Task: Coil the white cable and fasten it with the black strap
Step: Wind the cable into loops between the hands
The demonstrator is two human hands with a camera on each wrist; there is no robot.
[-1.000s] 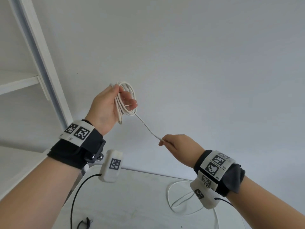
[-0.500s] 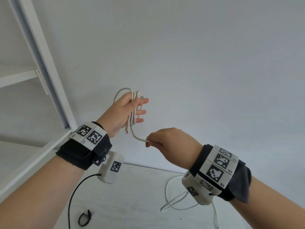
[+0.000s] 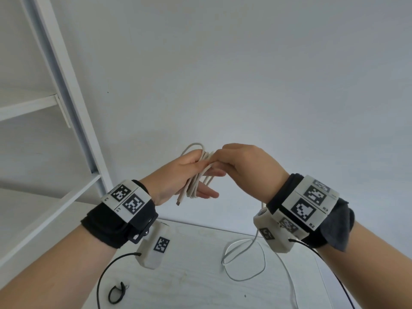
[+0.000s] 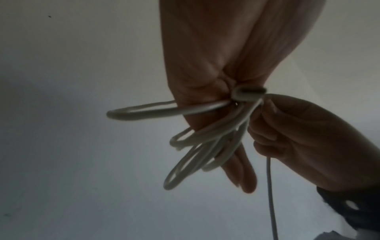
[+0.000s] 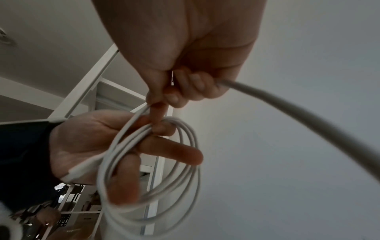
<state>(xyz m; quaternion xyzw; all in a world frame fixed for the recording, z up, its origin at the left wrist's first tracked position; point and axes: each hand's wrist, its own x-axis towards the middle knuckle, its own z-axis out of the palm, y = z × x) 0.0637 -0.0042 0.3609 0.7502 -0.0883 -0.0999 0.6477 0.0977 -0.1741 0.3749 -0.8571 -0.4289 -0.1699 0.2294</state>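
Your left hand (image 3: 178,175) is pinching the coil (image 3: 196,181) under its thumb, fingers straight; your right hand (image 3: 245,166) is gripping the limp, springy cable (strap (image 3: 117,295) at 7 o'clock on the table)

White cable (image 3: 196,179), black strap (image 3: 116,294) on a pale table (image 3: 189,282), white shelf (image 3: 66,90), black wristbands (image 3: 116,226) bearing black-and-white checkered tags (image 3: 127,197).

Looks like a plain indoor room, maybe a home or office. White shelving (image 3: 64,90) against a bare wall (image 3: 245,63); right of the shelving, a pale table (image 3: 196,275). Cluttered racks dimly visible past the shelving in the right wrist view.
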